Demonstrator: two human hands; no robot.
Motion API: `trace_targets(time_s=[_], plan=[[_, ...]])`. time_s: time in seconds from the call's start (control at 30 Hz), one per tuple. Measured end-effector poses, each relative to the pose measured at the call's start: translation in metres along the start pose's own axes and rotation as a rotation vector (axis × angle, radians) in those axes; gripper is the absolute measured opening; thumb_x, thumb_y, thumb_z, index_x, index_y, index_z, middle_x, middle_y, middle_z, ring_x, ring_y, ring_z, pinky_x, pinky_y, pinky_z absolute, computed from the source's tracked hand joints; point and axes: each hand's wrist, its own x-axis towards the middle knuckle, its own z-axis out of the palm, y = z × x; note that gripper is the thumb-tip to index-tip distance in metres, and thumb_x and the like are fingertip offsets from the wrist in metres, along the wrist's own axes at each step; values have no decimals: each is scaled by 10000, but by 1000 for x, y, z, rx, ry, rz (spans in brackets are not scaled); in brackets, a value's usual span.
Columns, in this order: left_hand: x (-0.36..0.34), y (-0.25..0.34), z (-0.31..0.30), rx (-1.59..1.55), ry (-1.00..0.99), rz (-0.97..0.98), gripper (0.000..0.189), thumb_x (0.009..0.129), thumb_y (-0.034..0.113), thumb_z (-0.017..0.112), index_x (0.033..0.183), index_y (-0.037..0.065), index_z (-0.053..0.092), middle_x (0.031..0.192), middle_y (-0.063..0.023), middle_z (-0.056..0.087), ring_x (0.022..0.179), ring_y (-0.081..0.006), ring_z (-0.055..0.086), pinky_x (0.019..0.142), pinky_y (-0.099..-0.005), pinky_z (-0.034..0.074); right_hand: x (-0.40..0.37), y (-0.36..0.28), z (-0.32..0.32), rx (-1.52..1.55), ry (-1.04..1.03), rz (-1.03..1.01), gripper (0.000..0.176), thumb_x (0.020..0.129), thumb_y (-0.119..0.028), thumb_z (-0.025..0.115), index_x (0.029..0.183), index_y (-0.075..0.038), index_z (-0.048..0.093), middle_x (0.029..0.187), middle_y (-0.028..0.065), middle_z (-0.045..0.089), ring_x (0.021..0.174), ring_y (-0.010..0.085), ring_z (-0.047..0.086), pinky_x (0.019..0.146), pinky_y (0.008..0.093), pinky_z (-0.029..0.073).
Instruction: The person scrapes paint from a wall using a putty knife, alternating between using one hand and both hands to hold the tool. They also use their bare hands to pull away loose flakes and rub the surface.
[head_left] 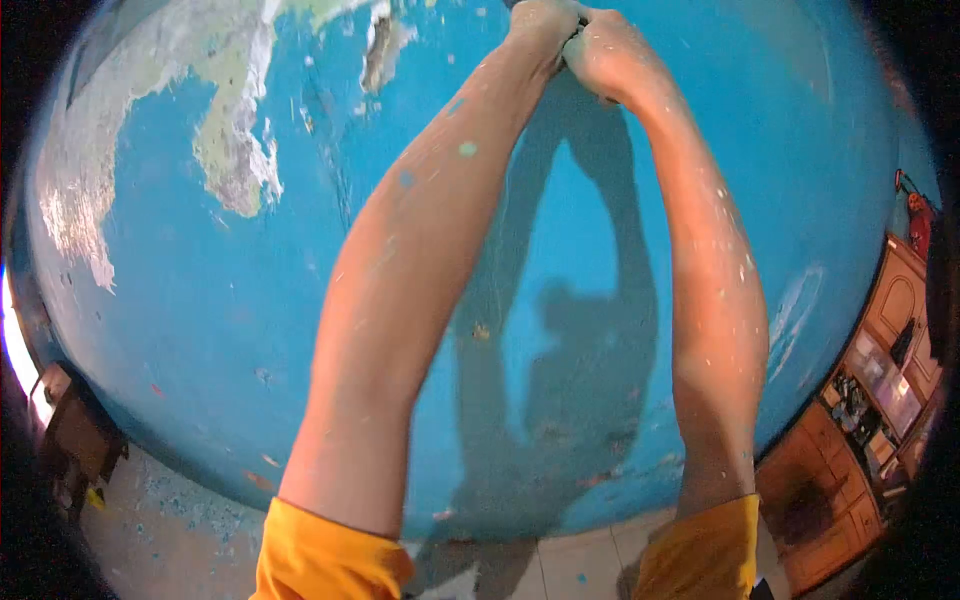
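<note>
Both my arms, in orange sleeves, stretch up along a blue painted wall. My left hand is at the top edge of the view, with its fingers curled and partly cut off. Right beside it, my right hand is closed, its knuckles near the left one. A small dark thing shows between the two hands, too little of it to name. Pale specks dot both forearms. On the upper left of the wall, paint has peeled, leaving a grey and whitish patch.
Wooden cabinets with items on their shelves stand at the right. A dark piece of furniture is at the lower left. Paint flakes lie on the floor below the wall. My shadow falls on the wall.
</note>
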Motion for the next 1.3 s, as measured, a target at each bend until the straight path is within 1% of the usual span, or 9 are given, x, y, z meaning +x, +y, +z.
trace_targets(time_s=[0.07,0.13,0.63,0.7,0.83,0.87,0.93,1.13,1.3], plan=[[-21,-25,9,445,-77,191,462,893,358,489,1042,-56,629,992,-198,656,919,-308,631,763,-422,453,-17,3,34,45,69,6,350,756,-161,554,1026,26,673,1051,273,638,1035,429,607,911,469,485],[-30,-12,3,-220,122,-127,328,816,250,566,894,-52,669,853,-200,685,774,-296,663,631,-404,489,-3,8,43,80,196,-18,345,748,-166,555,1002,34,678,1027,275,643,1028,425,612,903,462,490],[10,40,-24,-204,29,-51,455,768,377,605,1028,7,658,999,-171,687,920,-307,662,771,-388,499,63,16,15,-2,184,-19,374,744,-172,561,1062,-5,667,1070,268,636,1014,438,609,890,485,486],[9,43,-20,-195,-5,-30,513,771,422,600,1090,23,647,1043,-167,682,955,-317,657,806,-383,500,49,16,-3,74,-15,-64,358,789,-121,503,1102,-13,639,682,195,618,514,260,591,475,398,459],[-38,23,-1,569,29,337,580,774,474,589,1135,25,653,1090,-168,677,1006,-342,650,857,-378,507,-22,6,23,299,285,-60,282,805,-106,482,1015,-13,645,593,108,562,453,191,517,396,362,392],[-39,26,-1,569,23,336,580,774,474,589,1135,25,653,1090,-168,677,1006,-342,650,857,-378,507,-20,11,25,300,283,-54,282,805,-106,482,1015,-13,645,593,108,562,453,191,517,396,362,392],[-34,31,-7,497,-73,188,383,818,362,593,1041,63,681,1046,-189,679,1027,-306,640,848,-393,491,-8,8,22,365,58,98,402,764,-130,523,1141,-21,613,999,291,642,958,444,625,824,480,513],[73,32,4,1277,17,757,392,761,380,651,1046,114,690,1104,-119,680,1018,-317,638,866,-403,486,32,17,-19,259,55,213,346,740,-126,536,1028,9,672,1003,291,642,963,435,628,836,464,510],[41,7,24,709,-8,525,393,761,377,654,1049,111,689,1106,-123,679,1016,-316,638,864,-403,486,4,24,11,24,126,-2,320,722,-154,554,930,48,688,971,300,649,914,410,658,815,461,514]])
